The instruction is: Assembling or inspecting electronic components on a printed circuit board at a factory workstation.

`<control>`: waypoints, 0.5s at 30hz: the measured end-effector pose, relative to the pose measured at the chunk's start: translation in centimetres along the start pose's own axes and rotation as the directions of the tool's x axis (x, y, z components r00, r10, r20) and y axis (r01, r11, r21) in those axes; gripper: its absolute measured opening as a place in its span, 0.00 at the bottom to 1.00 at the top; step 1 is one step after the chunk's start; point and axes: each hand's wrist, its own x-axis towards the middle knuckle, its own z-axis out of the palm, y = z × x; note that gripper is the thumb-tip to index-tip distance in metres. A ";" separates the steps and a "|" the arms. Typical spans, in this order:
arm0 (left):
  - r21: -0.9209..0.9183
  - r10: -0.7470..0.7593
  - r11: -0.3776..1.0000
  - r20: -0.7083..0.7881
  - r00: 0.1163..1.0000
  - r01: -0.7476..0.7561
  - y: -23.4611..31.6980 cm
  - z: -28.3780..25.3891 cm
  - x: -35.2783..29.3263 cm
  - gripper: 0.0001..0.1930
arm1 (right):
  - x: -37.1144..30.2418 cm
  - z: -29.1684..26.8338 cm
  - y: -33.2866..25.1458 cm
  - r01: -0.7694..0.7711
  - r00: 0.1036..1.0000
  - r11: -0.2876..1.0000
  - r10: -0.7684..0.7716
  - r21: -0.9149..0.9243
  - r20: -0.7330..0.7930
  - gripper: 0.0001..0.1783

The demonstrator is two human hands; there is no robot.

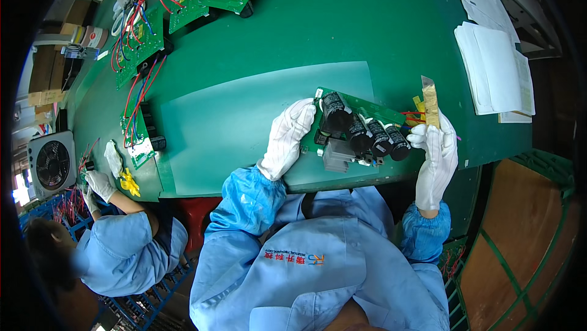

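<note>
My left hand, in a white glove, is closed on the left end of a green circuit board. The board is tilted up above the near edge of the table. Along it sit several black cylindrical capacitors and a grey metal heat sink. At the board's right end, red and blue wires run toward my right hand. That gloved hand is closed round a flat blade wrapped in tan tape, its bare metal tip pointing away from me. A yellow piece shows beside the blade.
A translucent sheet lies on the green table. Several wired circuit boards stand at the far left. Papers lie at the right. A co-worker sits at the left, near a fan and a yellow item.
</note>
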 end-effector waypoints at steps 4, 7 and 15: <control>-0.080 -0.010 0.997 -0.004 1.000 0.010 0.0 0.2 -0.1 0.18 | 0.2 -0.7 2.0 0.120 0.991 0.981 -0.127 -0.154 -0.038 0.20; -0.109 -0.024 0.994 0.008 1.000 0.025 -0.9 -0.1 -0.1 0.18 | -0.1 0.4 1.6 0.053 0.995 0.984 -0.037 0.170 -0.095 0.22; -0.351 -0.029 0.933 0.137 0.990 0.076 -1.9 -0.3 0.6 0.19 | -2.4 -0.1 0.3 -0.048 0.999 0.999 0.048 0.001 0.024 0.18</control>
